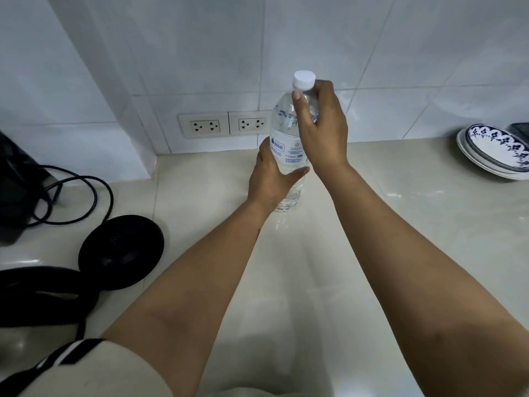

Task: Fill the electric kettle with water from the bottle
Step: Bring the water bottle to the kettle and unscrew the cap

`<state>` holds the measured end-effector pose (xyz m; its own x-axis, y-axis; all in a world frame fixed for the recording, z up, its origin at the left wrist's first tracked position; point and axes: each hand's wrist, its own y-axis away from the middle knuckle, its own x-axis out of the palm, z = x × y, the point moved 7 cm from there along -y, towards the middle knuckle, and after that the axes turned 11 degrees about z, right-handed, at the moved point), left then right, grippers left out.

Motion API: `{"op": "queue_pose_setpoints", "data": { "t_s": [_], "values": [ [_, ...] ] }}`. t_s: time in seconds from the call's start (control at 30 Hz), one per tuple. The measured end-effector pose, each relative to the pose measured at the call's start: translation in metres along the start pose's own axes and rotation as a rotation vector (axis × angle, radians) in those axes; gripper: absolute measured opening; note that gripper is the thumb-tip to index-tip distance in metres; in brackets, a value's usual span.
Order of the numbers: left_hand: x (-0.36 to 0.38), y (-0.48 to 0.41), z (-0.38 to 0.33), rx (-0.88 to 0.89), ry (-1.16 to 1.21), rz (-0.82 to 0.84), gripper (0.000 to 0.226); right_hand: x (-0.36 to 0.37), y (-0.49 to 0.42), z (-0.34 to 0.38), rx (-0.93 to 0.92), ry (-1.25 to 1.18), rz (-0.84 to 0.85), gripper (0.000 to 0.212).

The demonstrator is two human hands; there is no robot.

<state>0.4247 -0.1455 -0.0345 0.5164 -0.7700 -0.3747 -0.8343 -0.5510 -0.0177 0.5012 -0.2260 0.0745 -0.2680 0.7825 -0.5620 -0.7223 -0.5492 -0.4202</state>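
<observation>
White wall tiles and a double socket back a glossy cream counter, likely slick if wet. At centre frame your bottle stands upright on it, cap on. It looks nearly full, so expect weight, and thin clear plastic that gives when squeezed. Your left hand wraps the lower body, fingers closed round it; your right hand pinches the neck just under the cap. Keep the low grip firm but gentle while you unscrew. At left lies a round black base with a cord; a dark shape at lower left may be the kettle, I cannot tell. Plates sit far right.
</observation>
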Motion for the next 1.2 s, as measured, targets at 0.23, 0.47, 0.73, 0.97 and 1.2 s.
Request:
{"op": "queue_pose_setpoints", "data": {
  "t_s": [0.23,0.47,0.73,0.97,1.2],
  "values": [
    [-0.010,0.015,0.003,0.000,-0.036,-0.042,0.083,0.001,0.011,0.012,-0.041,-0.031,-0.026,0.031],
    [-0.038,0.078,0.012,-0.022,-0.114,-0.100,0.082,0.002,0.053,0.044,-0.079,-0.045,-0.021,0.034],
    [-0.082,0.175,0.024,-0.072,-0.152,-0.184,0.084,0.014,0.117,0.104,-0.187,-0.063,0.058,0.038],
    [-0.125,0.272,0.035,-0.108,-0.159,-0.268,0.084,0.034,0.187,0.167,-0.242,-0.117,0.100,0.034],
    [-0.166,0.350,0.045,-0.132,-0.218,-0.332,0.092,0.054,0.243,0.218,-0.290,-0.175,0.156,0.033]
  ]
}}
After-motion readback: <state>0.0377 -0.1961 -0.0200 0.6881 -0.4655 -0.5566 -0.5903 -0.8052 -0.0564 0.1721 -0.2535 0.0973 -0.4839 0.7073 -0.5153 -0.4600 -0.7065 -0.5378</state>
